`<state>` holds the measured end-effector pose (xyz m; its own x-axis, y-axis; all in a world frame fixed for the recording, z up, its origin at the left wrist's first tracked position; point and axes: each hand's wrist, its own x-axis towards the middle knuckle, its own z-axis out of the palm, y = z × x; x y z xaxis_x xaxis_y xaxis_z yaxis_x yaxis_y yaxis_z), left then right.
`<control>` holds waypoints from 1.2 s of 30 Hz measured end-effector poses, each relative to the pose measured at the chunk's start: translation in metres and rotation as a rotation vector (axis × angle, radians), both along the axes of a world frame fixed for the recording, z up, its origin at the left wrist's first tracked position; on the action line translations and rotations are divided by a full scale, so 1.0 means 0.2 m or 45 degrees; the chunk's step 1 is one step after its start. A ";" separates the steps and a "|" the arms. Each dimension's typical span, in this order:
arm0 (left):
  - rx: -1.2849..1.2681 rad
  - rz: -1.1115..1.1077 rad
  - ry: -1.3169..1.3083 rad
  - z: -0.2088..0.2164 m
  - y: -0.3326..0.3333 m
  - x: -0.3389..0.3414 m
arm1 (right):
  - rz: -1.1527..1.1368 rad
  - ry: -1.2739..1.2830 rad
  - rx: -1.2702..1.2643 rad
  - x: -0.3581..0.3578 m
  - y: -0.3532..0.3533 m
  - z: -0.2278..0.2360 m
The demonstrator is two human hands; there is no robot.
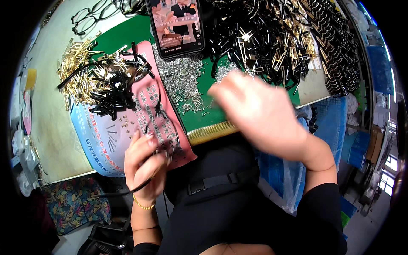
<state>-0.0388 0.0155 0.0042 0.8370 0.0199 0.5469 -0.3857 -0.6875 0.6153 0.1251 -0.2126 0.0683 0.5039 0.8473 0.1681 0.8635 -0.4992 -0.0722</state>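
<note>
My left hand (142, 163) is closed, its fingers bent round a dark eyeglass temple (135, 189) whose thin end sticks out toward the lower left, above the wrist. It hovers over the near edge of a pink and blue printed mat (104, 151). My right hand (257, 110) is raised above the green work surface (212, 114) and smeared by motion, so its fingers and anything in them cannot be made out. Close to its fingertips lie small silver screw-like pieces (182, 83). Gold and black temple parts (112, 80) are heaped on the mat's far end.
A phone (178, 29) playing a video stands at the back middle. A large pile of black and gold temples (272, 46) covers the back right, with rows of stacked ones (335, 55) beyond. Eyeglass frames (89, 19) lie at the back left. A yellow mesh strip (212, 131) lines the front edge.
</note>
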 end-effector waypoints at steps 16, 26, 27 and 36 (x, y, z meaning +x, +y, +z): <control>0.921 1.514 0.531 0.15 0.90 0.03 | 0.187 -0.214 -0.163 0.35 0.05 -0.05; 0.008 0.770 0.497 0.15 0.80 0.35 | -0.417 0.655 0.376 0.00 -0.16 0.25; 0.103 0.748 0.508 0.15 0.81 0.35 | -0.483 0.824 0.392 -0.02 -0.17 0.23; 0.508 0.725 0.590 0.15 0.73 0.46 | -0.544 1.300 0.413 -0.08 -0.19 0.10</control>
<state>0.0539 0.1615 0.0343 0.8993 0.3858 0.2058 0.3190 -0.9008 0.2948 0.1097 -0.2513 0.0879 0.7660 0.5661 -0.3046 0.0933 -0.5668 -0.8186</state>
